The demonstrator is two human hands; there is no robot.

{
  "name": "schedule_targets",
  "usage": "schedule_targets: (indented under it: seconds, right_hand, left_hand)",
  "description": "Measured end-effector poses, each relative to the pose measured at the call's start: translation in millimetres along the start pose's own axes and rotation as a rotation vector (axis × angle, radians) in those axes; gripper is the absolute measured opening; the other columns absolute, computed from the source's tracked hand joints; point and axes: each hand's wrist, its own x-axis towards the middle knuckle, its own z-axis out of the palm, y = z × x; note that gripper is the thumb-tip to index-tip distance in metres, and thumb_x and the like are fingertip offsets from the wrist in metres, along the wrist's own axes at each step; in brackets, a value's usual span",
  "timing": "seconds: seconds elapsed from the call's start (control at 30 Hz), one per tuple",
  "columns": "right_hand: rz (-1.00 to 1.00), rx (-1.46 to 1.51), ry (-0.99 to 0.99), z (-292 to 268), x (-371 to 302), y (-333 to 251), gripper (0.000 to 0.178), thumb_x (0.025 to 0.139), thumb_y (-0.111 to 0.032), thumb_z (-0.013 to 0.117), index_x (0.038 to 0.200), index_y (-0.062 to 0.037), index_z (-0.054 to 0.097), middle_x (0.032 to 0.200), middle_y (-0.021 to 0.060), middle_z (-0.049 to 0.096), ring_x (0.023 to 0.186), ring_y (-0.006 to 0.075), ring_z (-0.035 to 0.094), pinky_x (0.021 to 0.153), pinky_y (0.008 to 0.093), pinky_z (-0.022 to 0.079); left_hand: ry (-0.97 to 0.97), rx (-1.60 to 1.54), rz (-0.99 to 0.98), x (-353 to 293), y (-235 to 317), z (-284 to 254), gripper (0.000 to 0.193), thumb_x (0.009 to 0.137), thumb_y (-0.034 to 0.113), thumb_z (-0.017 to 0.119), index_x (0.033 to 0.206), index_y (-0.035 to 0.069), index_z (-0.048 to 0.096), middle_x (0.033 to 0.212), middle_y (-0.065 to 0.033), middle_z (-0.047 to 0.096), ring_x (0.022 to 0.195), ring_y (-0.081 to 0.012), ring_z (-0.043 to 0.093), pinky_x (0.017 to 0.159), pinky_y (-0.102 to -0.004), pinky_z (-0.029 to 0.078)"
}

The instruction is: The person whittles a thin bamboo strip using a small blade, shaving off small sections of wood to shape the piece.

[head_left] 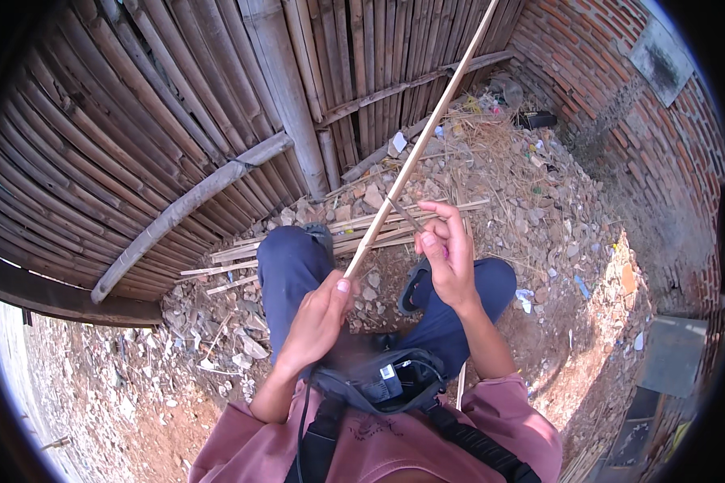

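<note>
clamps strip [424, 141] in left hand [318, 319], knife [409, 216] in right hand [453, 267]; could gouge strip or nick left hand by pressing too hard or holding loosely.

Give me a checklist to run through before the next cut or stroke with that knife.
1. Strip gripped: ok. The left hand is closed around the lower part of the pale strip.
2. Knife in hand: ok. The right hand holds the knife.
3. Left fingers away from the blade: ok. The blade meets or crosses the strip's outline farther up.
4. Blade edge seated on the strip: cannot tell. Contact and edge angle are too small to judge.
5. Strip's far end free: cannot tell. It runs out of view at the top.
6. Even ground: not ok. Loose rubble surrounds the feet.
</note>
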Motion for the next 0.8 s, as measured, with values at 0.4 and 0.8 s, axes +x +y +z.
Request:
schedule_targets:
  seconds: [0.4,0.8]
  right_hand:
    - [-0.351,-0.313,-0.118,4.3,-30.3,-0.6,0.025,0.089,-0.02,0.084,0.106,-0.0066,0.071,0.084,0.0096,0.073,0.068,0.0261,0.072,0.059,0.0359,0.054]
    - [-0.342,-0.319,-0.129,8.2,-41.1,3.9,0.027,0.085,-0.024,0.088,0.101,-0.0089,0.074,0.078,0.0062,0.07,0.063,0.0223,0.07,0.055,0.0337,0.052]
  left_hand:
    - [-0.019,0.04,-0.037,-3.6,2.8,6.6,0.029,0.113,0.026,0.045,0.106,0.0,0.054,0.076,-0.0147,0.06,0.072,-0.0314,0.061,0.071,-0.0425,0.047]
    - [-0.02,-0.043,-0.05,-3.8,2.0,4.5,0.028,0.112,0.027,0.051,0.105,0.001,0.055,0.077,-0.0114,0.062,0.072,-0.0223,0.06,0.069,-0.0391,0.047]
